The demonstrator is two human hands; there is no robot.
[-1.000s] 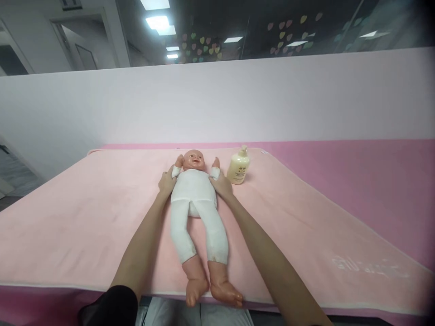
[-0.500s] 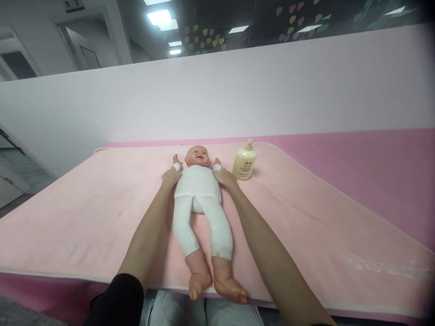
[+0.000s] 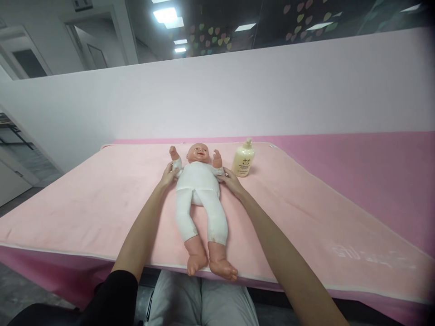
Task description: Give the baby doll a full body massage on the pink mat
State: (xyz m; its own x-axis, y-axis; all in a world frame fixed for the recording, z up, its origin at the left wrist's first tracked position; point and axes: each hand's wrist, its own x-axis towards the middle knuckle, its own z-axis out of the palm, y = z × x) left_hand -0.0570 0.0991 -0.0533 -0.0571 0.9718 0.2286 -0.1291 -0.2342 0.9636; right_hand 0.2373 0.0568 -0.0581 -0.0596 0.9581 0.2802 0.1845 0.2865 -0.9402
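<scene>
A baby doll [image 3: 198, 176] in a white cloth body suit lies on its back on the pink blanket [image 3: 112, 199], its head at the far end and its bare feet towards me. My left hand [image 3: 168, 174] is at the doll's arm on the left, its fingers curled against the white sleeve. On the other side my right hand [image 3: 231, 180] holds the doll's other arm lightly below the elbow, between thumb and fingers. Both doll forearms point up. Just beyond my right hand stands a pale yellow pump bottle [image 3: 243, 159].
A white wall [image 3: 210, 99] runs behind the table, with dark glass above it. A brighter pink cover [image 3: 367, 167] shows at the right and back. My legs [image 3: 204, 299] are under the near edge.
Both hands have shifted from the doll's upper arms to their outer sides, with a looser grasp. The doll's forearms show more and stand higher. The camera view has shifted slightly.
</scene>
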